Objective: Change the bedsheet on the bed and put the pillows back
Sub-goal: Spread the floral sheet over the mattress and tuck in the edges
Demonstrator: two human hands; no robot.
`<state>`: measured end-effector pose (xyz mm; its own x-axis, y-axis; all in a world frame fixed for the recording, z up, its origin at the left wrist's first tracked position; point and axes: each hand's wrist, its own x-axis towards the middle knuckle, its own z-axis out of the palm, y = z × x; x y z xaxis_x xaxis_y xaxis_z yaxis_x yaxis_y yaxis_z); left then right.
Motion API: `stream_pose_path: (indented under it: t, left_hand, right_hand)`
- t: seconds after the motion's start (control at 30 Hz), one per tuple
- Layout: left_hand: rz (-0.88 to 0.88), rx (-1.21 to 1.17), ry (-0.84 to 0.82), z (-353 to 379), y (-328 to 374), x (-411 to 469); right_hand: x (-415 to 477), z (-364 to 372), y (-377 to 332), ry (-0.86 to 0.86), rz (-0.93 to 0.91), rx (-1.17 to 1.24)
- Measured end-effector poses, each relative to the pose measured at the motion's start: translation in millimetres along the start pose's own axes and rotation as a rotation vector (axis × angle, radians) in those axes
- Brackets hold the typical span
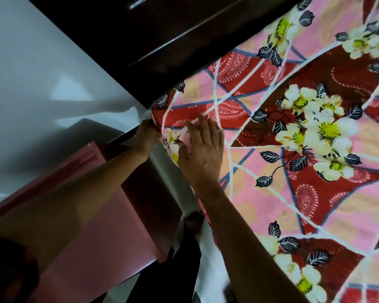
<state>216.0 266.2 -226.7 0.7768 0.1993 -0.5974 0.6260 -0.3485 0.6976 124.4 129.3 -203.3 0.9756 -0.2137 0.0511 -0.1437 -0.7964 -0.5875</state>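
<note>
A floral bedsheet [282,171] in pink, red and white lies spread over the bed, filling the right half of the view. At the bed's corner by the dark headboard [173,40], my left hand [146,138] grips the sheet's edge where it hangs down the side. My right hand [202,149] lies flat on top of the sheet just beside that corner, fingers straight and pressing the cloth. No pillows are in view.
A pink bedside cabinet [92,226] stands close against the bed's left side under my left arm. A glossy white wall [42,73] fills the upper left. My foot [194,224] stands on the floor in the narrow gap beside the bed.
</note>
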Motion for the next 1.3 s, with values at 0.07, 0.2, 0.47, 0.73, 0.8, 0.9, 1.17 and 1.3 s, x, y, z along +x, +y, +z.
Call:
stream_pose_path:
  t: [0.07,0.2,0.47,0.73,0.8,0.9,1.17,1.3]
  left_hand:
    - [-0.038,-0.019,0.019,-4,-5,8]
    - [-0.103,-0.080,0.022,-8,-9,12]
    - [0.197,0.300,0.018,-13,-28,24]
    - [0.119,0.342,0.347,-2,-32,33]
    - [0.110,0.293,0.208,3,-22,33]
    - [0.075,0.108,0.149,12,-11,38]
    - [-0.083,-0.113,0.115,-12,-24,38]
    - [0.116,0.159,0.073,-24,-31,22]
  right_hand:
    - [-4,-1,11,-0.007,0.040,-0.009]
    - [21,1,19,-0.061,0.013,-0.071]
    - [52,9,21,-0.143,-0.116,-0.203]
    - [14,24,-22,-0.203,-0.243,-0.144]
    - [-1,33,-28,-0.257,-0.294,-0.181]
    - [-17,41,-25,-0.291,-0.349,-0.135]
    - [-79,79,-28,-0.423,0.061,0.063]
    - [-63,91,-29,-0.470,0.229,0.044]
